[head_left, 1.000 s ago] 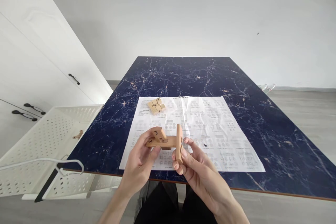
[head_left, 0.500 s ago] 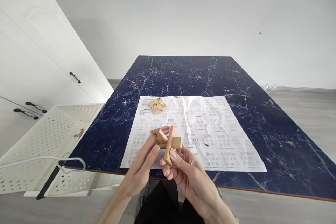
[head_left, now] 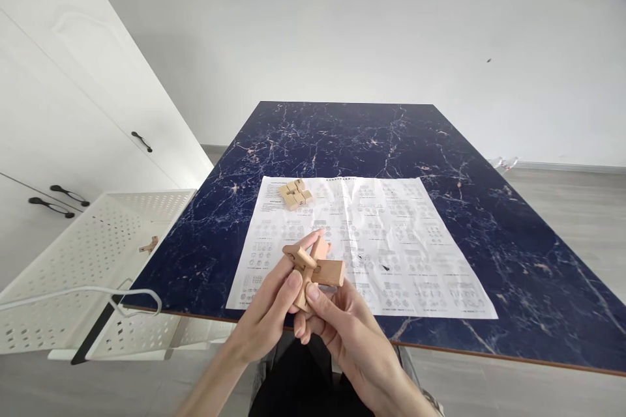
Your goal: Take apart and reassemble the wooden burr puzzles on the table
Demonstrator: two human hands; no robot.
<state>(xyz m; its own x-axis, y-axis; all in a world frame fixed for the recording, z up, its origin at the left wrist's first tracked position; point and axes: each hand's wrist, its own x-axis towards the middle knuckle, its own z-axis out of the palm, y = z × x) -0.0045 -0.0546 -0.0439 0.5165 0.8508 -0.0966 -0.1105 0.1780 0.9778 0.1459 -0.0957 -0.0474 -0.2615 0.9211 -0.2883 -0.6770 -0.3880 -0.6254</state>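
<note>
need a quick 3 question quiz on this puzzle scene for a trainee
1. True or false: both hands grip the crossed wooden puzzle pieces.
2. The second cluster of wooden blocks lies on: A) the white basket B) the instruction sheet C) bare marble
3. Fill in: a lone wooden piece lies inside the ____.

Key:
1. True: left hand and right hand both hold them.
2. B, at the far left corner of the instruction sheet.
3. White perforated basket, left of the marble table.
</note>
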